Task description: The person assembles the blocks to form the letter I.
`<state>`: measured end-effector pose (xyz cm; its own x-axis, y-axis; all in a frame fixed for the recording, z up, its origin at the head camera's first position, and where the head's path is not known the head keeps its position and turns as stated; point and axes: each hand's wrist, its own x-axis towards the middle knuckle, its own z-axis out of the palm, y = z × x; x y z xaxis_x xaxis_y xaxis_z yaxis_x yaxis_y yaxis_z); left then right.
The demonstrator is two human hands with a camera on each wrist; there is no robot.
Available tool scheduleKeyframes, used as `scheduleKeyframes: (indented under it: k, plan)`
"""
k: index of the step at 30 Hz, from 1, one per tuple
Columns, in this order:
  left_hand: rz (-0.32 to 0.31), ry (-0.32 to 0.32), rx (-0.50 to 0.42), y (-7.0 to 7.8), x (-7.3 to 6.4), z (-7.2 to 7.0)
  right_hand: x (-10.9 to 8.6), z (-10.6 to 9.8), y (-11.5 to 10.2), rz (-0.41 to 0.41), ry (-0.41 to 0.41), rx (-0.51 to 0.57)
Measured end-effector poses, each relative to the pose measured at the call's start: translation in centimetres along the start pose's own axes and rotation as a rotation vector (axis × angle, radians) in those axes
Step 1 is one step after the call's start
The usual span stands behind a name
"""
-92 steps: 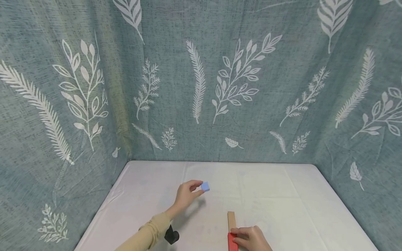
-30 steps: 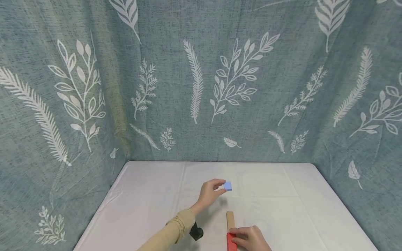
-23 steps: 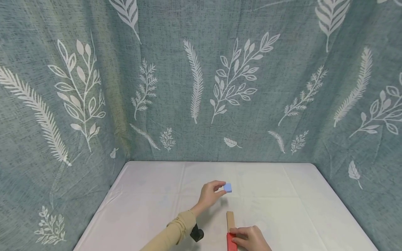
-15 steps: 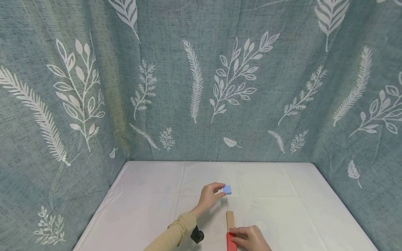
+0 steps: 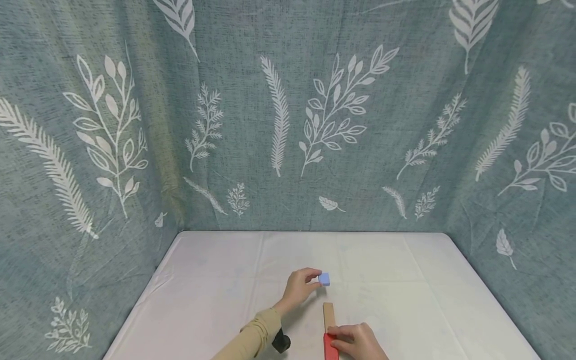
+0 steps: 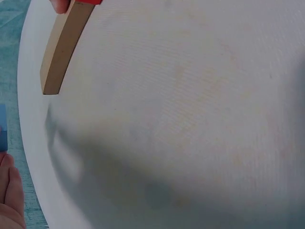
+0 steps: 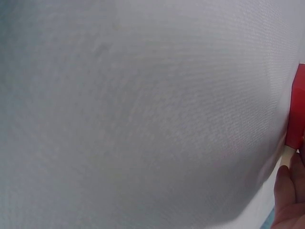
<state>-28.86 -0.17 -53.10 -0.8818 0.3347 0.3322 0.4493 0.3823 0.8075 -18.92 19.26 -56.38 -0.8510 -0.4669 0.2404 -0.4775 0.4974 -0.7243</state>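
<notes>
A small light-blue block [image 5: 324,279] is pinched between the thumb and fingers of my left hand [image 5: 299,289], just beyond the far end of a wooden block [image 5: 329,315]. The left wrist view shows only an edge of the blue block [image 6: 3,128] and part of the hand. A red block [image 5: 330,347] lies end to end with the wooden one, nearer to me. My right hand [image 5: 358,341] grips these two where they meet, thumb and fingers at the seam. In the right wrist view the red block [image 7: 297,109] sits at the right edge.
A white cloth covers the table [image 5: 216,270]. Under the left sleeve [image 5: 256,335] a black wrist-mounted device [image 5: 281,342] shows. Blue-green curtains [image 5: 288,125] with white leaf prints stand behind the table and at both sides.
My left hand moved to the right with the blue block, then lowered it and drew it slightly nearer, toward the wooden block's far end. The right hand stays at the seam.
</notes>
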Motion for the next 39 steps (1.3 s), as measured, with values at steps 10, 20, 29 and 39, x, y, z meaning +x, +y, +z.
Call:
scheduleKeyframes:
  k: [10, 20, 29, 39]
  plan:
    - [-0.009, -0.017, 0.014, -0.3, -0.1, 0.7, 0.1, 0.1, 0.0, 0.003, 0.001, -0.019]
    - [-0.027, -0.037, 0.038, -0.3, -0.2, 0.9, 0.1, 0.0, -0.2, 0.046, -0.020, -0.008]
    - [-0.041, -0.056, 0.060, -0.8, -0.4, 1.5, 0.0, 0.0, 0.1, 0.031, -0.001, -0.010]
    - [-0.074, -0.084, 0.132, -1.0, -0.8, 1.9, -0.1, 0.0, 0.1, 0.036, 0.003, 0.013]
